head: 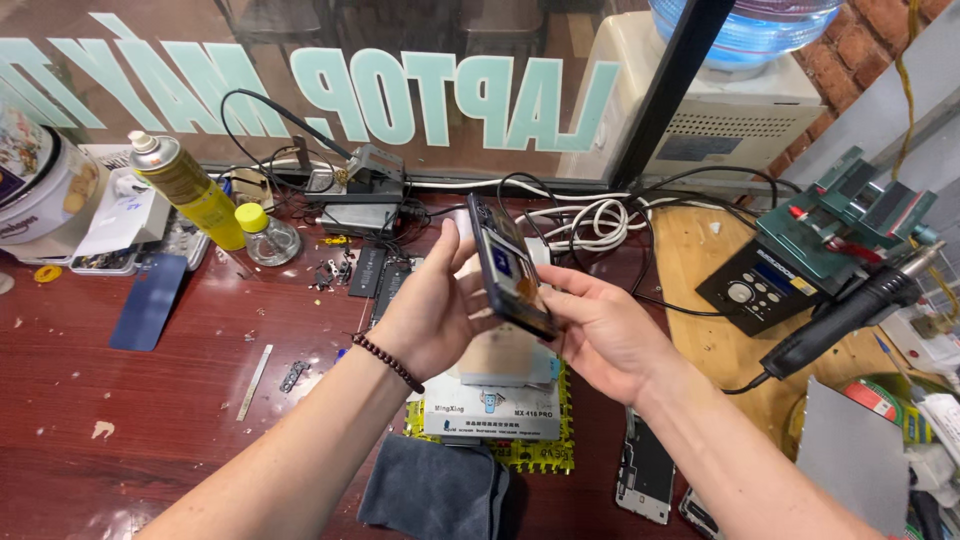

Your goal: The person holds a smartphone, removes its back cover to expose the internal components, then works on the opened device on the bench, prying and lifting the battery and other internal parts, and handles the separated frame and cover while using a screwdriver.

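Both the left hand (432,312) and the right hand (600,335) grip a dark phone (510,265) edge-up above the grey heating pad (495,400), still unplaced, its screen lit.

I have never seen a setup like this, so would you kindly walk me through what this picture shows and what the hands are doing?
There is no machine here: the view comes from a camera worn on a person's head, looking down at their own two bare hands over a reddish wooden workbench. The left hand, with a bead bracelet on its wrist, and the right hand together hold a dark smartphone up on edge, above the bench. Under the hands sits a small white and yellow repair station, with a grey cloth in front of it. To the left stand a yellow spray can and a small bottle with a yellow cap. To the right lie a black hot-air handle and a green holder. Cables and small phone parts are scattered behind.
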